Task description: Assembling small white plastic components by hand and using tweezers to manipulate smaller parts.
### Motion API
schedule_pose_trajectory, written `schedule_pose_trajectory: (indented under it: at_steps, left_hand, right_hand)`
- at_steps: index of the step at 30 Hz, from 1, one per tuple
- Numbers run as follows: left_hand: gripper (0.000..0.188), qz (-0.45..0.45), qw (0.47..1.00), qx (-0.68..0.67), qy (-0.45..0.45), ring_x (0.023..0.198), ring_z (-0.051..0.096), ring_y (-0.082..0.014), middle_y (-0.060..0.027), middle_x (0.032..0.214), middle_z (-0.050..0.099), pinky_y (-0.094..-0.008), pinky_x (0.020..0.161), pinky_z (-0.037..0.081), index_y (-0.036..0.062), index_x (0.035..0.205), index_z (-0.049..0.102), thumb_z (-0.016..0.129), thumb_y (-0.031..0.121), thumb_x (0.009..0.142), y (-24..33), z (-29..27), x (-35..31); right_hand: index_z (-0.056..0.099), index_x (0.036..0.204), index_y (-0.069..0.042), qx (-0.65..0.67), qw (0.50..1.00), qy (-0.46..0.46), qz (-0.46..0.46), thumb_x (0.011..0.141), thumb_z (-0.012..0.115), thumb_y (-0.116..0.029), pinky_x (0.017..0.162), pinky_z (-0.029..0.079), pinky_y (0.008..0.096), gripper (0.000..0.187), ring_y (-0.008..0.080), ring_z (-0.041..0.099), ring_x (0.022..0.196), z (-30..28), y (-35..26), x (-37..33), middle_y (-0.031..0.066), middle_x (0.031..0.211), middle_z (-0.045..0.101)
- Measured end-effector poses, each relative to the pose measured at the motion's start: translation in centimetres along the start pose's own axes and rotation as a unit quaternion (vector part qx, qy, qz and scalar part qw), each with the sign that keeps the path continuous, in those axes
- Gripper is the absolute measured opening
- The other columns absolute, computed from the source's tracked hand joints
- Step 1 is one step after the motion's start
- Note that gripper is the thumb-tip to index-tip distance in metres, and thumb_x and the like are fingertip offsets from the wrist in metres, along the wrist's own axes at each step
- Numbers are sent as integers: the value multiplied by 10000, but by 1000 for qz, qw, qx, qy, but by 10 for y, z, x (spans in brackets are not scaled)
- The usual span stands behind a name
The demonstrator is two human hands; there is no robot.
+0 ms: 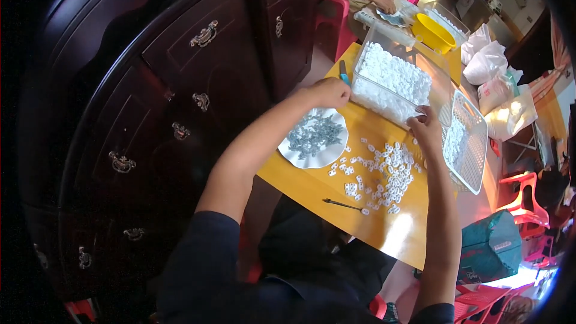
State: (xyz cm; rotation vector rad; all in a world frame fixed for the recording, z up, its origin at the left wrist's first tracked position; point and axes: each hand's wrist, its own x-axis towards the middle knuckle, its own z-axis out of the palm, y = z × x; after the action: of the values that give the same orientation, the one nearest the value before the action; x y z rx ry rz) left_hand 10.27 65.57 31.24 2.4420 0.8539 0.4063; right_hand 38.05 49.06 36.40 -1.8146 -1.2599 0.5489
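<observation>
While clear bin (393, 81) is gripped, left hand (327, 92) clamped at 9 o'clock corner, right hand (425, 127) pinching 5 o'clock rim; best kept level, white pieces (381, 171) unspilled.

Clear glossy plastic bin (384, 105) of matt white plastic pieces (393, 72), smooth glossy yellow tabletop (312, 189), glazed white plate (300, 156) with dull grey metal-looking parts (315, 134), white plastic mesh basket (474, 156), dark polished wood cabinet (180, 84) with brass-look handles (204, 35).
</observation>
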Motion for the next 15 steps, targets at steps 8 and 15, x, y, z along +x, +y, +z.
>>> schedule_pose_trajectory:
  at_steps: [8, 15]
  left_hand:
    - [134, 56, 998, 42, -4, 931, 666, -352, -122, 1198, 658, -449, 829, 523, 1, 742, 612, 579, 120, 792, -16, 6, 21]
    - [115, 51, 997, 63, 2, 916, 653, -353, -113, 1121, 665, -435, 800, 518, 14, 702, 569, 599, 99, 773, -42, 4, 40]
  right_hand:
    - [540, 1234, -1, 38, 998, -13, 39, 821, 681, -73, 530, 465, 260, 442, 112, 604, 631, -12, -2, -4, 61, 796, 663]
    - [517, 1244, 18, 64, 997, -25, 43, 824, 681, -65, 545, 464, 258, 458, 106, 593, 633, -7, -8, -5, 64, 794, 656]
